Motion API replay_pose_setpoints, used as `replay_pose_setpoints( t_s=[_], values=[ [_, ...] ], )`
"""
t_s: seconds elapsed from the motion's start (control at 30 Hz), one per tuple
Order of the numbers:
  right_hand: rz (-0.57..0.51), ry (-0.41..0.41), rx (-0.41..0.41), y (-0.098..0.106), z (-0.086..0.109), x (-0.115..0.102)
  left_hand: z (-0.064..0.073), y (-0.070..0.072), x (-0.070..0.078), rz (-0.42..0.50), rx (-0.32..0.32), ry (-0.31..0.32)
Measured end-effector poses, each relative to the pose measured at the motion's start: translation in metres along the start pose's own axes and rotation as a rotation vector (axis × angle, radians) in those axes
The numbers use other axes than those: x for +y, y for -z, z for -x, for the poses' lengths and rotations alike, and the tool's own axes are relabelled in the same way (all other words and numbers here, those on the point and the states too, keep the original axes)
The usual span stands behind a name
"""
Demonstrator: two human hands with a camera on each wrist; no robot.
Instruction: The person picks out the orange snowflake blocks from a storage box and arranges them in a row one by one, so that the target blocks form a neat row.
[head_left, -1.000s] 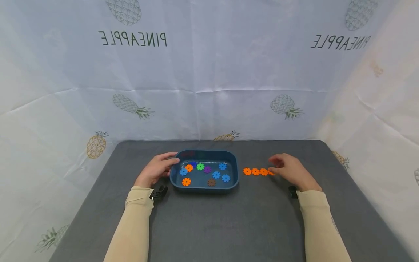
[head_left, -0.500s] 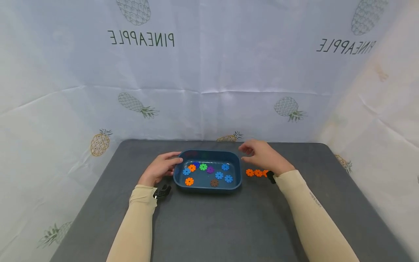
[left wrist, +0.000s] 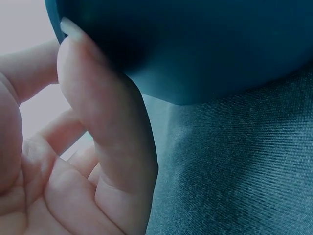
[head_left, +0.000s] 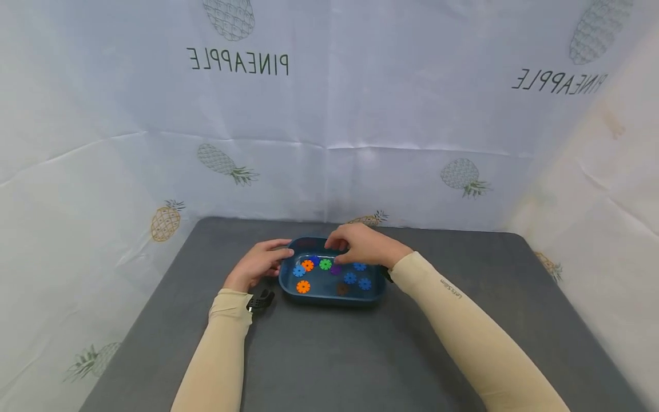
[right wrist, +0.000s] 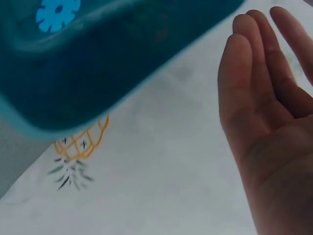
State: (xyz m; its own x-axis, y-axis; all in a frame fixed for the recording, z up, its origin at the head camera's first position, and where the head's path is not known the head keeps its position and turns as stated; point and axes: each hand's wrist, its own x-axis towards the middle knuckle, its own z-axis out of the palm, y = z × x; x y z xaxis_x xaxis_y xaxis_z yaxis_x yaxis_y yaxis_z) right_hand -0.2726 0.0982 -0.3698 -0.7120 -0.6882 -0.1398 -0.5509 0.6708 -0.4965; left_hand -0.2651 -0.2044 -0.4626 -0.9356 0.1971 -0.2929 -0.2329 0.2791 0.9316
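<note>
My left hand (head_left: pixel 259 264) holds the left end of a dark blue tray (head_left: pixel 329 297). In the left wrist view its thumb lies against the tray wall (left wrist: pixel 205 49), with fingers on the other side of the rim. Over the tray hovers my right hand (head_left: pixel 366 243), its fingers loosely bent and nothing seen between them. Flat notched plastic discs lie in the tray: a green disc (head_left: pixel 325 264) near the right fingertips, a purple disc (head_left: pixel 336 269) below them, an orange disc (head_left: pixel 303 286), a brown disc (head_left: pixel 342 289) and several blue discs (head_left: pixel 350 278).
The tray stands on a dark grey table (head_left: pixel 319 355). A white curtain (head_left: pixel 381 109) with pineapple prints hangs behind and beside it. My right forearm (head_left: pixel 453 315) crosses the table's right side and hides the row of orange discs seen before.
My right hand has left the orange disc row, moving left until it is over the tray. The left hand keeps its hold on the tray. The head view has shifted slightly.
</note>
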Motion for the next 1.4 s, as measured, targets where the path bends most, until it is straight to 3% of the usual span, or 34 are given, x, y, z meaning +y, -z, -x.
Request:
replay_pose_setpoints(
  t_s=[0.23,0.4,0.7,1.4],
  values=[
    [-0.018,0.050,-0.128,-0.022,-0.028,-0.006,0.000,0.000,0.000,0.020,-0.014,0.003],
    [0.038,0.092,-0.192,-0.040,-0.045,-0.015,-0.001,0.002,-0.002,0.034,-0.018,-0.003],
    [0.142,0.175,-0.228,-0.068,-0.064,-0.026,0.000,0.001,-0.002,0.042,-0.031,-0.017],
    [0.189,0.145,-0.233,-0.080,-0.074,-0.028,0.000,0.001,-0.002,0.037,-0.019,-0.008]
  ],
)
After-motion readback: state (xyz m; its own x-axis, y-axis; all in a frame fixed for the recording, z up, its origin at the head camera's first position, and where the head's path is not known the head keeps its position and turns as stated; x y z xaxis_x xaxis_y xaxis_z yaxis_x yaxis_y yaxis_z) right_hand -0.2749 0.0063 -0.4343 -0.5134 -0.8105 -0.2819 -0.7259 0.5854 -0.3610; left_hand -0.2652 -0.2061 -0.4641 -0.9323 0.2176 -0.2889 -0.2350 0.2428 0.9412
